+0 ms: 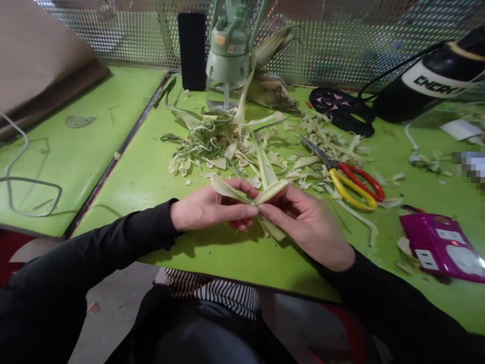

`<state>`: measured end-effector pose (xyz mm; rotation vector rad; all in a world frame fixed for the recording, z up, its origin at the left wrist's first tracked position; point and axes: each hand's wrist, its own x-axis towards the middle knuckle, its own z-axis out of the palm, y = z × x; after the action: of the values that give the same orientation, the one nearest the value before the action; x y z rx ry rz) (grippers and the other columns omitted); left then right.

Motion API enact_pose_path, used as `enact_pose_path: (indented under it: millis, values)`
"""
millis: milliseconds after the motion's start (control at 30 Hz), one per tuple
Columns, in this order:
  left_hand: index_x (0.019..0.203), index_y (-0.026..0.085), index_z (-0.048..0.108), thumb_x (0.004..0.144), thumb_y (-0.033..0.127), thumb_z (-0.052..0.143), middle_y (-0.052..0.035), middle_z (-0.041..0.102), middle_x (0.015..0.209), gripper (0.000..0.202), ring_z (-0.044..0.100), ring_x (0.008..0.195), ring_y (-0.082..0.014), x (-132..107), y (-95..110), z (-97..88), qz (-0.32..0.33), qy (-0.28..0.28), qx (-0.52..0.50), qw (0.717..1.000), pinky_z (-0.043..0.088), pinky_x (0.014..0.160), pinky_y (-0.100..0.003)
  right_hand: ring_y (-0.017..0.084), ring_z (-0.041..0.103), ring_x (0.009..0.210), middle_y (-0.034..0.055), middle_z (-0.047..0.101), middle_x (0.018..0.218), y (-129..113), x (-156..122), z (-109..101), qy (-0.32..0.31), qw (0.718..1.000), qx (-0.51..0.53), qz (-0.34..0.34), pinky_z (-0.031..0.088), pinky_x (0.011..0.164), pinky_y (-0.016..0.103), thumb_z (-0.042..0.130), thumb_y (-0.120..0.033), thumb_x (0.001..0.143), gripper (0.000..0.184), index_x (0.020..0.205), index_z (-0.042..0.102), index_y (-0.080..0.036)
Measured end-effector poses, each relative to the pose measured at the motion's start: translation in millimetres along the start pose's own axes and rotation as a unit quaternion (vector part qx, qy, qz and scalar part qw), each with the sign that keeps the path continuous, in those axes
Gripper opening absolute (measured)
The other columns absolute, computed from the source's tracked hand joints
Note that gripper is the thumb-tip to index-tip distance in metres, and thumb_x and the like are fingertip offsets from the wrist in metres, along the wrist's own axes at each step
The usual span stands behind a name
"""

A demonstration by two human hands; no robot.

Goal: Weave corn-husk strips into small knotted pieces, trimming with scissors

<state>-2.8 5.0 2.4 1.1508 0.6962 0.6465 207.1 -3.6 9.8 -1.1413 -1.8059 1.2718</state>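
Both hands meet over the near part of a green table (144, 172). My left hand (212, 208) pinches a pale, folded leaf strip (227, 188), with fingers closed on it. My right hand (303, 217) grips the other end of the same strip (270, 191), and more of the leaf hangs below the fingers. Just beyond lies a heap of cut leaf scraps (235, 146). Scissors with red and yellow handles (350, 179) rest on the table to the right of my right hand.
A green-lidded bottle (229, 55) and a black phone-like slab (192, 50) stand at the back against a perforated metal screen. A black bottle (428, 81) lies at the right, a magenta box (441, 245) near the right edge. A wire loop (30, 192) lies left.
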Motion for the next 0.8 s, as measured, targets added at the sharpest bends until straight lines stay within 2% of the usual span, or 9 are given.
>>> enact_pose_path:
  millis: [133,167,267,333,433,567,800]
  values:
    - [0.093,0.011,0.061,0.082,0.027,0.069,-0.0001,0.064,0.07,0.021,0.059,0.061,-0.0092,0,-2,3.7,0.018,-0.001,0.125,0.992,0.05,0.062,-0.022,0.013,0.052,0.063,0.0003,0.059,0.082,-6,-1,-3,0.054,0.99,-0.109,-0.07,0.044,0.056,0.027,0.068,-0.043,0.086,0.032,0.111,0.064,-0.024]
    - [0.09,0.011,0.063,0.081,0.026,0.069,-0.0006,0.064,0.072,0.019,0.059,0.064,-0.0096,0,-2,5.4,0.024,0.0,0.159,0.987,0.049,0.063,-0.022,0.013,0.051,0.063,0.0004,0.058,0.082,-8,0,-3,0.055,0.984,-0.141,-0.092,0.044,0.056,0.027,0.071,-0.041,0.084,0.033,0.111,0.065,-0.025]
    - [0.083,0.011,0.065,0.081,0.029,0.068,0.0008,0.061,0.069,0.018,0.053,0.061,-0.0088,-1,-2,11.3,0.024,0.012,0.214,0.977,0.044,0.059,-0.021,0.015,0.054,0.066,0.0009,0.06,0.075,-12,0,-1,0.034,0.975,-0.183,-0.117,0.044,0.06,0.029,0.069,-0.036,0.086,0.012,0.088,0.068,-0.023]
    - [0.082,0.012,0.065,0.082,0.032,0.066,0.0028,0.055,0.064,0.02,0.046,0.056,-0.0071,-1,0,14.3,0.004,0.009,0.203,0.979,0.039,0.053,-0.019,0.015,0.056,0.065,0.0009,0.062,0.072,-13,-1,2,0.039,0.983,-0.151,-0.095,0.045,0.06,0.029,0.063,-0.035,0.09,0.017,0.079,0.066,-0.023]
    - [0.082,0.013,0.062,0.082,0.031,0.065,0.0029,0.053,0.065,0.018,0.044,0.055,-0.0068,-2,3,16.4,-0.028,-0.006,0.119,0.992,0.039,0.052,-0.019,0.014,0.058,0.063,-0.0004,0.064,0.07,-10,-5,4,0.052,0.997,-0.043,-0.044,0.047,0.059,0.027,0.063,-0.037,0.09,0.018,0.079,0.065,-0.023]
    - [0.079,0.015,0.059,0.081,0.026,0.066,0.002,0.053,0.067,0.013,0.044,0.056,-0.0074,-3,1,17.6,-0.052,-0.014,0.023,0.998,0.039,0.052,-0.02,0.013,0.061,0.062,-0.0013,0.065,0.067,-5,-10,7,0.056,0.992,0.11,0.007,0.051,0.061,0.027,0.065,-0.038,0.089,0.017,0.081,0.066,-0.023]
    - [0.078,0.014,0.06,0.082,0.024,0.068,0.0016,0.055,0.068,0.013,0.048,0.058,-0.007,-6,-5,22.3,-0.089,-0.039,-0.025,0.995,0.044,0.057,-0.02,0.012,0.057,0.055,-0.0001,0.062,0.063,-9,-8,10,0.04,0.985,0.155,0.06,0.047,0.051,0.026,0.07,-0.04,0.085,0.022,0.075,0.065,-0.021]
